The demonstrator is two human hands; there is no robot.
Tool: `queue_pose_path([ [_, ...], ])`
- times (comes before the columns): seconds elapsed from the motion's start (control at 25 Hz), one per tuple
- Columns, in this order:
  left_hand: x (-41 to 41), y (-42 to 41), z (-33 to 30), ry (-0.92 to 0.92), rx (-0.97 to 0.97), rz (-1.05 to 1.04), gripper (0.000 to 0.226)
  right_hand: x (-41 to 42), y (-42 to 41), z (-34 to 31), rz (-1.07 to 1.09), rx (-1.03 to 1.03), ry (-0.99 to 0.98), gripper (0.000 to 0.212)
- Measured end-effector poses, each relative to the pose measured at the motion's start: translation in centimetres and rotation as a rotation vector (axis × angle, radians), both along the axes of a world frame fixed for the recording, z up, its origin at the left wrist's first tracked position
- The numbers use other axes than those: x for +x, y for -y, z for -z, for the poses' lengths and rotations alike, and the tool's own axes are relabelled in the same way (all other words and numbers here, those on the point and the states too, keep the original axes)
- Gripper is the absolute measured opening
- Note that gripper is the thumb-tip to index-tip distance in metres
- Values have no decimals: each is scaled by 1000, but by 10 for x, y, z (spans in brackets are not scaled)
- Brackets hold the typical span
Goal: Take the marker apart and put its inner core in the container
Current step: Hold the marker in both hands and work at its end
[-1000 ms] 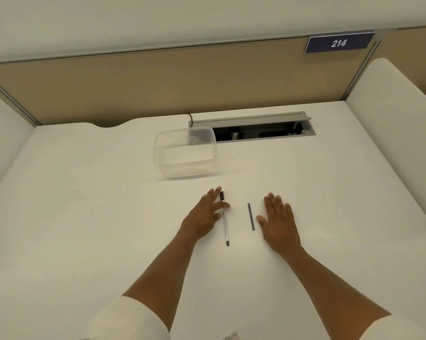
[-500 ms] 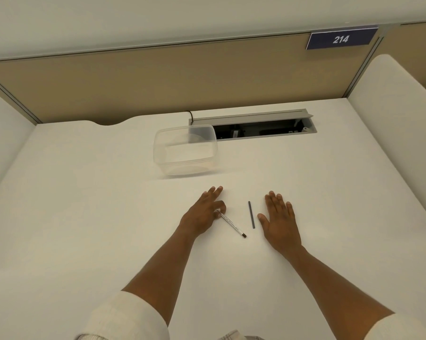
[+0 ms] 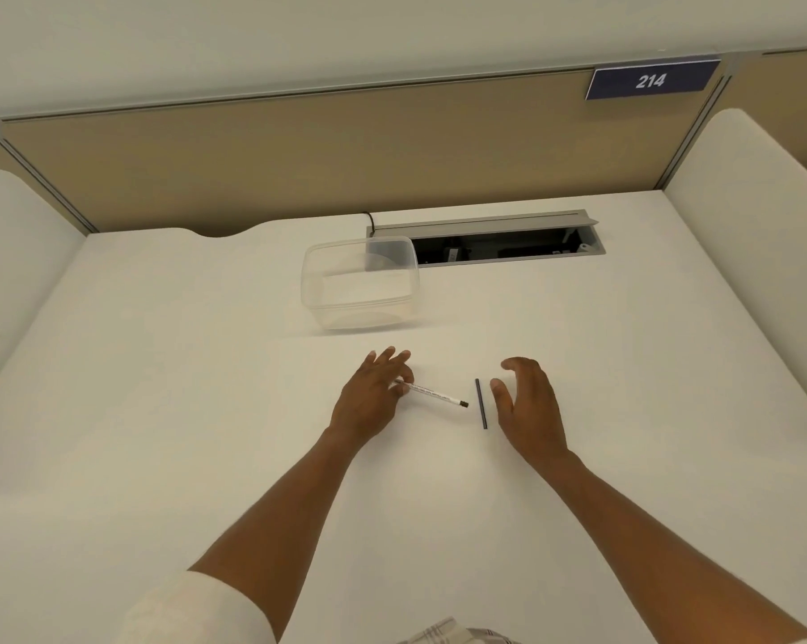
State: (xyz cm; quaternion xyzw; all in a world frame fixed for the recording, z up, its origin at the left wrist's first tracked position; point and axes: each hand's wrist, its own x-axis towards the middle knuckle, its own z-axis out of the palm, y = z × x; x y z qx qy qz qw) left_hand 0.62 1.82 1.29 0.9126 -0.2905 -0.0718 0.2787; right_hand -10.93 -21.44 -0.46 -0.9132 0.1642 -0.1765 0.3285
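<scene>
A white marker (image 3: 434, 395) with a black tip lies slanted on the white desk, tip pointing right. My left hand (image 3: 374, 396) grips its left end between thumb and fingers. A thin dark rod (image 3: 481, 403), seemingly an inner core, lies on the desk just right of the marker's tip. My right hand (image 3: 527, 402) hovers right beside the rod, fingers curled and apart, holding nothing. A clear plastic container (image 3: 359, 281) stands empty farther back, behind my left hand.
An open grey cable tray (image 3: 508, 244) is set into the desk (image 3: 160, 388) behind the container. A tan partition with a blue sign "214" (image 3: 652, 80) closes the back. White side panels rise at the left and right desk edges.
My left hand took hold of the marker's end and swung it from lengthwise to slanting right. My right hand lifted off the desk and curled its fingers beside the rod.
</scene>
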Motion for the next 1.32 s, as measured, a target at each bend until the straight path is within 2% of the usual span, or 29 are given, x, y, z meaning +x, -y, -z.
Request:
queue_pose_path([
  [0.08, -4, -10, -1, 8, -38, -70, 17, 1, -9, -15, -29, 60, 57, 5],
  [0.2, -12, -21, -5, 10, -56, -165, 12, 7, -27, -31, -94, 186, -39, 20],
  [0.32, -24, -26, -11, 44, -64, -237, 10, 14, -42, -41, -120, 427, -274, 34],
  [0.44, -32, -29, -17, 96, -83, -244, 9, 16, -50, -49, -117, 704, -479, 46],
  [0.56, -33, -30, -24, 143, -124, -195, 9, 19, -55, -53, -96, 820, -534, 50],
  [0.76, -35, -33, -32, 193, -160, -161, 10, 25, -60, -60, -22, 900, -530, 49],
  [0.92, -36, -38, -34, 207, -88, -109, 9, 28, -67, -63, 0, 922, -555, 42],
  [1.12, -36, -40, -32, 140, -38, -110, 5, 29, -73, -65, -5, 898, -574, 36],
  [1.32, -27, -39, -37, -7, -34, -76, 4, 29, -71, -60, -34, 905, -537, 40],
])
